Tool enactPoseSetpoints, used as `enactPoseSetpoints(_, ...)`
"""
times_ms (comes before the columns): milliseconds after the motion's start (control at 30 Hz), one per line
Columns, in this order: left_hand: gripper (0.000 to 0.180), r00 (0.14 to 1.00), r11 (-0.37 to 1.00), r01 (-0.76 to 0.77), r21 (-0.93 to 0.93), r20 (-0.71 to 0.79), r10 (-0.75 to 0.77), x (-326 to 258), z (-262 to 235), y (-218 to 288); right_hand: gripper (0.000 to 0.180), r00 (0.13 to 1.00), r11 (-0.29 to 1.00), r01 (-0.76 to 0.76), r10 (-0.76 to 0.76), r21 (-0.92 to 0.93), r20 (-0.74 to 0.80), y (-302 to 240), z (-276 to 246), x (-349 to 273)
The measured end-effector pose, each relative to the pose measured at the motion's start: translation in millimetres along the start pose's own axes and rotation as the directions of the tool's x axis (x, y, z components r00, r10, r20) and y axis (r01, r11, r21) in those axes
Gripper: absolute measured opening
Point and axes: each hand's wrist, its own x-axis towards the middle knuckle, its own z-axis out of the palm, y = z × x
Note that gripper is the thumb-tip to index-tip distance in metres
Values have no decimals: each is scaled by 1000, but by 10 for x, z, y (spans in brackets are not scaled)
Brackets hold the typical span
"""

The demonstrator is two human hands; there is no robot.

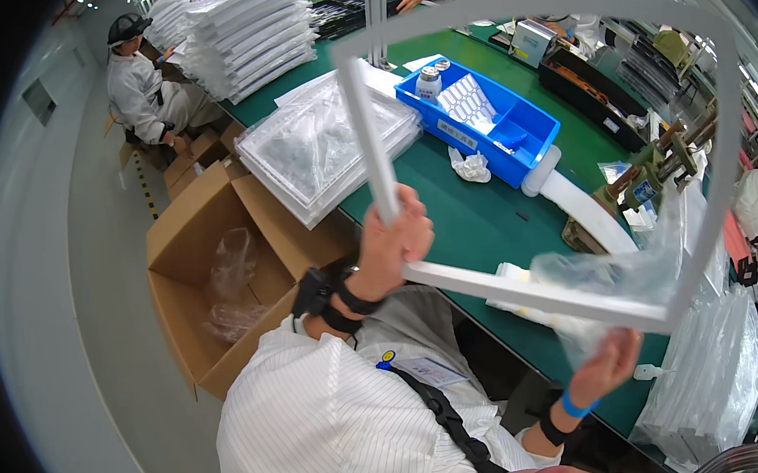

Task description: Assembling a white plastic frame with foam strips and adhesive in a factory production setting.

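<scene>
A large white rectangular frame, open in the middle, is raised and tilted above the green bench. My left hand is closed around its near left corner. At the frame's near right corner is my right hand, fingers bent and pressed together against a crumpled clear plastic bag. Where the fingertips meet the bag and the frame edge is partly hidden. The bag bunches up behind the frame's near side, over a white and pale yellow item on the bench.
A blue divided tray holds a bottle and small parts. Bagged white panels lie left of it; taller stacks stand behind. An open cardboard box is at left, clear bags at right. A co-worker sits far left.
</scene>
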Motion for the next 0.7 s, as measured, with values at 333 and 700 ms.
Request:
enactPoseSetpoints(333, 23, 961, 987, 135, 92, 232, -153, -454, 475, -771, 38, 950, 725, -313, 236, 614, 206, -678, 907, -266)
enactPoseSetpoints(700, 80, 682, 795, 595, -117, 597, -422, -347, 199, -1072, 65, 893, 847, 445, -443, -291, 79, -285, 582, -81)
